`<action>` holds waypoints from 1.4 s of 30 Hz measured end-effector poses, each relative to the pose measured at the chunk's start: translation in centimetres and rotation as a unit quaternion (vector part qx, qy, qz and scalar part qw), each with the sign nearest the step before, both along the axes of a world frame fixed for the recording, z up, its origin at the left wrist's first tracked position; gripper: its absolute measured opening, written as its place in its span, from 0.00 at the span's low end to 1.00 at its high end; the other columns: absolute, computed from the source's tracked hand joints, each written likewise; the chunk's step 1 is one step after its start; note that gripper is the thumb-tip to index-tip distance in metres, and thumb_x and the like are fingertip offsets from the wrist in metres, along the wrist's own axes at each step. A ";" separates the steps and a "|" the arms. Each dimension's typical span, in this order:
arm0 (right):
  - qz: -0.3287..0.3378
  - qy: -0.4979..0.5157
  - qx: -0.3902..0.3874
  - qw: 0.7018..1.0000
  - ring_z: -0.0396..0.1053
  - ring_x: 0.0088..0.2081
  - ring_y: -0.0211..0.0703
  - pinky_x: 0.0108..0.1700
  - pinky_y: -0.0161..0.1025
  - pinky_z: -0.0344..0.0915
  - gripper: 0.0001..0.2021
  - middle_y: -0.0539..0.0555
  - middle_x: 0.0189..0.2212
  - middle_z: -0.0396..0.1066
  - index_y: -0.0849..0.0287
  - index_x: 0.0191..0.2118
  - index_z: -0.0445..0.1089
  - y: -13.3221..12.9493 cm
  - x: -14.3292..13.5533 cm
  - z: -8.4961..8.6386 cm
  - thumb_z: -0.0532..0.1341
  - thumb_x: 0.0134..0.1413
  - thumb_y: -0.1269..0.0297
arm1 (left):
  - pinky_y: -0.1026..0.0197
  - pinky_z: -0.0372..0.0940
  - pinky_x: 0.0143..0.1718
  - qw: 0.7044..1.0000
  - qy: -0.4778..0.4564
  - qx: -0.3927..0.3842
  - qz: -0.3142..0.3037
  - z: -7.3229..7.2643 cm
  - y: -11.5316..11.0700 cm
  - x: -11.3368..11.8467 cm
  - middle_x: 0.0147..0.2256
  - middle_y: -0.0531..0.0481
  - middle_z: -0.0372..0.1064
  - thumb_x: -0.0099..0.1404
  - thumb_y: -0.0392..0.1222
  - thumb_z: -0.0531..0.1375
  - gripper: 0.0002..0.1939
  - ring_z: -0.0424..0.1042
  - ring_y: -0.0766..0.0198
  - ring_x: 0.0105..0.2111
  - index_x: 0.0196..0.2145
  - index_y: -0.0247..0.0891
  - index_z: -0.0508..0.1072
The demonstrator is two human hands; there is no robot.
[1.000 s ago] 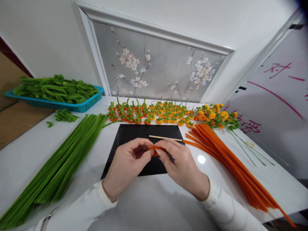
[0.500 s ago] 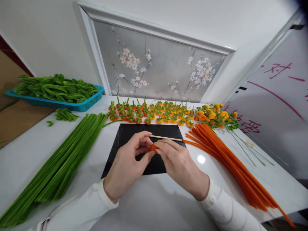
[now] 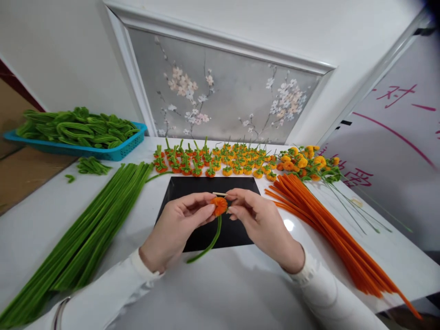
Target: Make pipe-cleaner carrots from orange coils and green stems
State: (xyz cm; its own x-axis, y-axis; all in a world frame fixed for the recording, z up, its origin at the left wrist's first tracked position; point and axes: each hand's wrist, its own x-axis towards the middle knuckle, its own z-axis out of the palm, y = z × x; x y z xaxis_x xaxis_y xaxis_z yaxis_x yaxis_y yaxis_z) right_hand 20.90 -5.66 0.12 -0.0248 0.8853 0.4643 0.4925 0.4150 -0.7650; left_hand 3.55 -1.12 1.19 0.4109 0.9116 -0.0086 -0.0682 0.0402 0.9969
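Two hands [image 3: 220,217] pinch one orange pompom [image 3: 219,205].

The only writing in view stands on the white board [image 3: 395,151] at the right of the frame, done in magenta strokes. Near its upper right a Chinese character that reads as "对" [image 3: 398,95] can be made out, with a short dash beside it and a long slanted line below. Lower down, just behind the yellow pompom flowers [image 3: 309,165], more magenta characters [image 3: 357,176] show, but they are partly hidden and too distorted to read.
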 end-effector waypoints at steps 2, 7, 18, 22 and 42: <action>-0.002 -0.005 0.017 1.000 0.73 0.35 0.39 0.39 0.37 0.71 0.13 0.54 0.39 0.73 0.56 0.47 0.68 -0.1 -0.1 0.0 0.59 0.54 0.71 | 0.62 0.71 0.38 1.000 -0.006 0.008 0.015 0.1 -0.1 0.1 0.36 0.48 0.75 0.56 0.40 0.64 0.12 0.75 0.63 0.36 0.39 0.38 0.74; 0.000 0.044 -0.019 0.999 0.72 0.30 0.37 0.34 0.35 0.72 0.10 0.54 0.37 0.74 0.57 0.44 0.70 -0.4 -0.7 -0.2 0.58 0.56 0.68 | 0.63 0.71 0.36 0.993 0.040 0.108 0.038 0.2 -0.5 0.3 0.32 0.50 0.75 0.55 0.40 0.64 0.09 0.74 0.63 0.32 0.34 0.37 0.73; 0.025 0.116 -0.052 0.992 0.72 0.30 0.37 0.34 0.35 0.72 0.09 0.55 0.36 0.74 0.59 0.43 0.70 -0.4 -1.0 -0.2 0.58 0.56 0.67 | 0.63 0.72 0.35 0.992 0.046 0.109 0.044 -0.1 -0.6 0.4 0.31 0.51 0.77 0.55 0.38 0.64 0.06 0.75 0.63 0.31 0.32 0.37 0.77; 0.034 0.132 -0.053 0.989 0.72 0.29 0.36 0.33 0.35 0.72 0.08 0.54 0.35 0.74 0.59 0.42 0.70 -0.4 -1.1 -0.3 0.59 0.56 0.67 | 0.63 0.72 0.37 0.991 0.040 0.114 0.057 -0.2 -0.7 0.3 0.32 0.51 0.77 0.54 0.38 0.65 0.04 0.75 0.63 0.32 0.30 0.38 0.77; 0.069 0.155 -0.155 0.973 0.71 0.27 0.35 0.30 0.34 0.72 0.09 0.50 0.30 0.68 0.58 0.41 0.63 -0.2 -0.7 -0.4 0.59 0.55 0.64 | 0.68 0.70 0.37 0.987 0.077 0.143 -0.013 -0.5 -0.1 0.1 0.37 0.51 0.75 0.60 0.38 0.60 0.10 0.74 0.65 0.36 0.40 0.39 0.76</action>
State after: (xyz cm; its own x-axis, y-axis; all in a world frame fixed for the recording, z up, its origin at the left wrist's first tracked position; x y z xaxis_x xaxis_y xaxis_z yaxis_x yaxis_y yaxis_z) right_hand 20.25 -5.82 -0.33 -0.0548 0.9822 0.1799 0.1744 0.1868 -0.9668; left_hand 3.68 -1.22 0.67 0.4488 0.8748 0.1822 0.0831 -0.2439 0.9662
